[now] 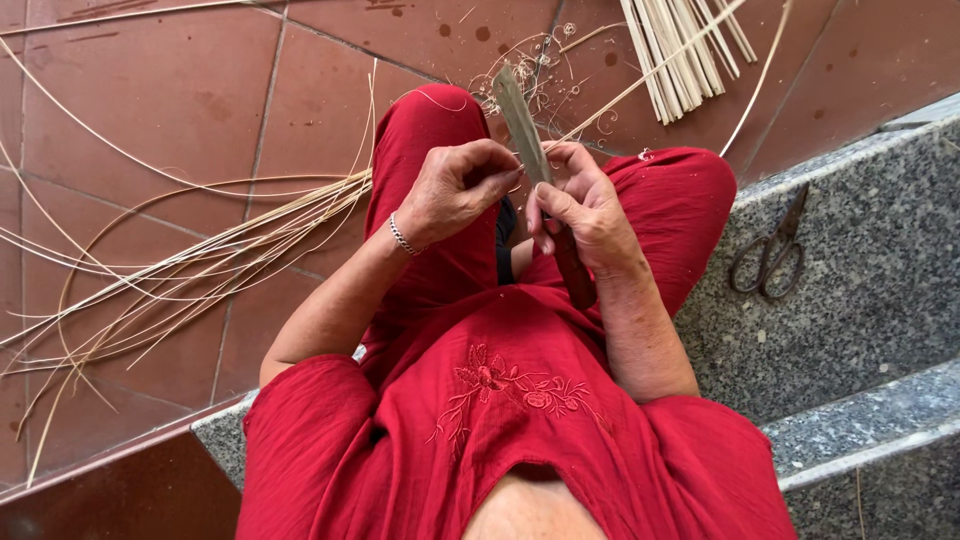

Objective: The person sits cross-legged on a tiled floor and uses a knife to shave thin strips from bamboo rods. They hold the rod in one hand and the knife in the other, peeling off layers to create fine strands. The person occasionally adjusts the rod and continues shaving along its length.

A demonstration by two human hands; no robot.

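My right hand [588,208] grips a long knife [522,122] by its dark handle, the dull blade pointing up and away over my knees. My left hand [458,188], with a thin bracelet on the wrist, pinches a thin pale cane strip [640,82] against the blade's edge. The strip runs off up to the right. I sit in red clothes on a granite step [860,300].
Long pale cane strips [200,260] fan out over the red floor tiles on the left. A bundle of straight cut strips [680,50] lies at the top right, with curled shavings [530,60] near it. Old scissors [772,252] rest on the granite step to my right.
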